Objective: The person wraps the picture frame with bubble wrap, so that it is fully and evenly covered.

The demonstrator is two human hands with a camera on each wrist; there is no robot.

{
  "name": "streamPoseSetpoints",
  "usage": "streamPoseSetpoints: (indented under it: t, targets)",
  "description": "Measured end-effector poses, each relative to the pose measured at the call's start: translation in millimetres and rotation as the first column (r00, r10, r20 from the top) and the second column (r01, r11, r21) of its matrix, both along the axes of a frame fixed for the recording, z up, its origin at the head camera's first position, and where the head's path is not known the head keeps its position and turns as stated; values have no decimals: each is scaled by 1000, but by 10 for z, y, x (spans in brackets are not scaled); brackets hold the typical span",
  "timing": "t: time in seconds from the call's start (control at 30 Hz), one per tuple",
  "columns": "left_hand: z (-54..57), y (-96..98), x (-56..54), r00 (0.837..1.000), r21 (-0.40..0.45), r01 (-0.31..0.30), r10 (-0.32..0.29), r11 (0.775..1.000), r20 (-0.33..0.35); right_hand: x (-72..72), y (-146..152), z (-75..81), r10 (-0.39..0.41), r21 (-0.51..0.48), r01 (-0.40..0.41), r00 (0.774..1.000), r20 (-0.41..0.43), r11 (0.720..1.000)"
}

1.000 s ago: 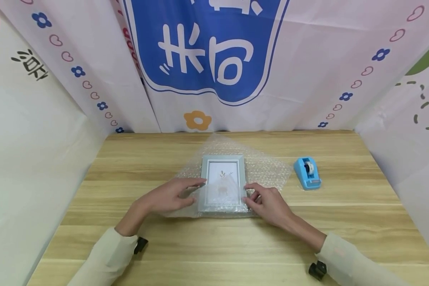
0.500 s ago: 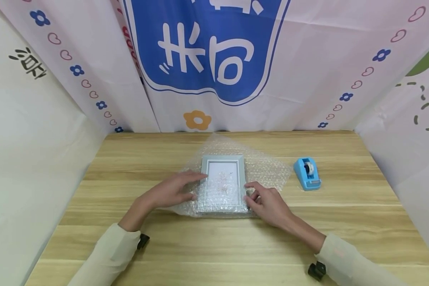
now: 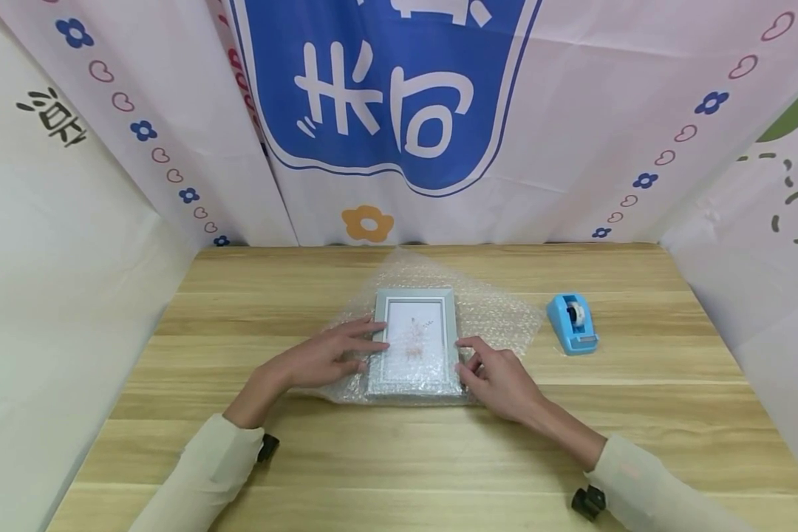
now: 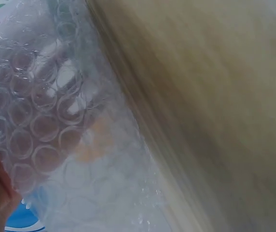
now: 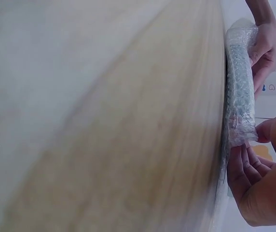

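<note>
picture frame (image 3: 415, 334) lies face up near the middle of the tabletop (image 3: 412, 458), on a sheet of bubble wrap (image 3: 499, 314) whose far corner reaches the back edge; a flap of it covers the frame's near part. the left hand (image 3: 322, 358) rests loosely spread, nearly straight fingers on the frame's left side. the right hand (image 3: 502, 378) has bent fingers, gripping the wrapped right side. a blue tape dispenser (image 3: 573, 324) stands just beside the wrap, toward the tabletop's right edge. printed cloth (image 3: 605, 111) hangs along the back edge.
</note>
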State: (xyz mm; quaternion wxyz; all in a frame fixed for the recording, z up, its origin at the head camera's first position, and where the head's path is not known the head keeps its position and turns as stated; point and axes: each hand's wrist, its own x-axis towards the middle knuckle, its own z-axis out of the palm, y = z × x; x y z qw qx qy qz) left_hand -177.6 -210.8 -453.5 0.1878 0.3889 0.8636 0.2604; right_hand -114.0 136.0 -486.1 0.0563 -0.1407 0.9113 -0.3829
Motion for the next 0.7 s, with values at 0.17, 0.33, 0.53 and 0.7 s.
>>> streamPoseSetpoints:
  t: [0.17, 0.33, 0.53, 0.7]
  targets:
    - [25, 17, 6, 1000, -10, 6, -6, 1000, 1, 20, -31, 53, 4, 61, 1, 997, -76, 998]
    - [54, 39, -1, 1000, -19, 10, -10, 1000, 0, 77, -100, 201, 105, 204, -44, 949, -297, 978]
    - [75, 51, 2, 1000, -25, 0, 0, 1000, 7, 89, -221, 315, 402, 362, -282, 858, -320, 888]
    - [64, 64, -11, 1000, -24, 1, -1, 1000, 23, 78, -257, 275, 508, 412, -393, 833, -220, 822]
